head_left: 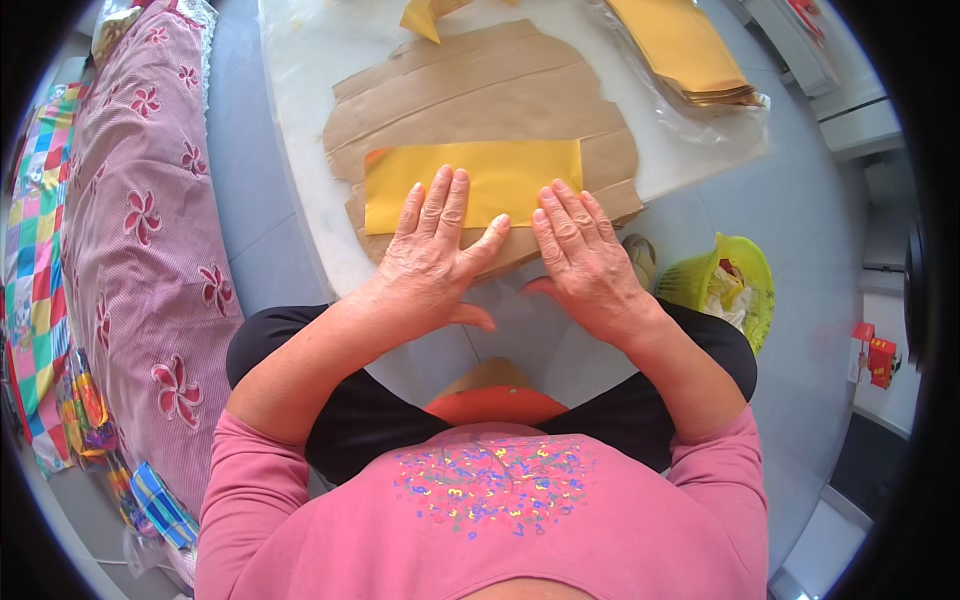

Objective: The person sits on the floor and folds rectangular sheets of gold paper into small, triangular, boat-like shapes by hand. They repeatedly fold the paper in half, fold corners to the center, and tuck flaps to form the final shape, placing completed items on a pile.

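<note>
A checked cloth point(48, 270) lies at the far left, beside a pink cover point(140, 245) patterned with flowers. Next comes the white table point(300, 130), bearing brown cardboard point(480, 85); the yellow sheet point(520, 165) lies flat on its near part. The person's left hand point(432, 258) presses palm down, three fingertips together on the sheet, the index spread away, gripping nothing. The right hand point(588, 265) lies over the sheet's near right corner, fingers nearly together, also gripping nothing. Farther right are a yellow stack point(680, 45) on plastic point(715, 122), a green basket point(690, 280) and a red box point(882, 362).
</note>
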The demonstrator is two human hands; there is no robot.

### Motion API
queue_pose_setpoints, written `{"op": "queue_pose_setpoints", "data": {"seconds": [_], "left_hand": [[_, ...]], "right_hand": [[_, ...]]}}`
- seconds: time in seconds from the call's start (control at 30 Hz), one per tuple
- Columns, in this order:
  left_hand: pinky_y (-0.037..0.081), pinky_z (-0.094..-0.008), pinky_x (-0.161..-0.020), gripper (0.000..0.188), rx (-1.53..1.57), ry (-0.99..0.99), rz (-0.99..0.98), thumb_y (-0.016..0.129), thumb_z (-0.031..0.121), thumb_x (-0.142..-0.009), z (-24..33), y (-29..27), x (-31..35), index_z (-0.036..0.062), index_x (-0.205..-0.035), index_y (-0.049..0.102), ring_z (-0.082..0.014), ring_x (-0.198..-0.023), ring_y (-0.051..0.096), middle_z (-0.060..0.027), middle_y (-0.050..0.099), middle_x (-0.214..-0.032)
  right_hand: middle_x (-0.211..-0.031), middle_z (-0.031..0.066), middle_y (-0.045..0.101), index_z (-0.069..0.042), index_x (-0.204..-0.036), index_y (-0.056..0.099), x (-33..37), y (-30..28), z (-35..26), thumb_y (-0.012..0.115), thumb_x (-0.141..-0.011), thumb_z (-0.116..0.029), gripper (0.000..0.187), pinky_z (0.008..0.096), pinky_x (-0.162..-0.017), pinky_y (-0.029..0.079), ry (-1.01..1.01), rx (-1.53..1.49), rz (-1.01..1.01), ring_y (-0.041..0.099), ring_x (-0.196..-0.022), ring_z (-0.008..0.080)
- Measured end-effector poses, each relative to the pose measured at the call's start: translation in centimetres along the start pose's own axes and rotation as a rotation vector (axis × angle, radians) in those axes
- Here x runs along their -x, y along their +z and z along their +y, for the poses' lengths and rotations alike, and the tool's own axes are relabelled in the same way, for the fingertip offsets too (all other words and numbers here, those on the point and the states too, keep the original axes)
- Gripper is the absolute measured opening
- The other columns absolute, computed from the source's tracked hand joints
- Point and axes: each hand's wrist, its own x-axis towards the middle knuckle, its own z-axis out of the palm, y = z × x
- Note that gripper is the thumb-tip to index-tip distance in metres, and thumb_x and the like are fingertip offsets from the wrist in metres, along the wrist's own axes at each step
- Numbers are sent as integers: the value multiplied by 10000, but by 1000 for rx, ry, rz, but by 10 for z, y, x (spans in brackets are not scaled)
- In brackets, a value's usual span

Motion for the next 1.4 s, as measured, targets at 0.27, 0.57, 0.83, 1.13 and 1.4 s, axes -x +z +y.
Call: {"op": "queue_pose_setpoints", "data": {"seconds": [0.27, 0.57, 0.83, 1.13, 1.4], "left_hand": [[148, -580, -1159, 1018, 2, -10, -28, 827, 546, -613, 2, -7, -1, 122, -1442, 416, -516, -1446, 96, -392, 121, -1514], [232, -512, -1157, 533, 260, 197, 66, 780, 436, -755, -39, -26, -17, 135, -1186, 693, -446, -1410, 296, -287, 370, -1475], [299, -479, -1135, 356, 309, 270, 39, 756, 278, -818, -62, -31, -38, 89, -1117, 710, -396, -1381, 373, -220, 483, -1420], [187, -438, -1191, 665, 17, -62, 115, 629, 385, -911, -51, -12, -48, -1, -1416, 436, -354, -1455, 239, -224, 332, -1524], [85, -461, -1203, 962, -112, -350, 80, 677, 592, -807, -52, -19, -52, 8, -1487, 330, -372, -1490, 101, -251, 217, -1569]], "right_hand": [[-1415, 294, 433, 113, -1302, 487, 32, -7, 24, 763, -719, -139, 692, 546, -1132, 314, 73, 104, 54, 365, -1375, 441], [-1412, 276, 440, 56, -1315, 485, 16, -8, 20, 751, -715, -65, 667, 549, -1117, 340, 39, 93, 161, 399, -1350, 450], [-1314, 235, 559, 58, -1220, 582, 1, -4, 9, 560, -830, -67, 410, 545, -1102, 367, -148, 97, 69, 499, -1297, 378], [-1213, 274, 611, 106, -1129, 622, -18, 7, -17, 571, -776, -86, 405, 497, -1051, 434, -124, 105, 134, 556, -1228, 393], [-1203, 278, 616, 109, -1122, 628, -17, 5, -17, 579, -785, -88, 394, 503, -1037, 445, -120, 88, 142, 562, -1218, 400]]}}
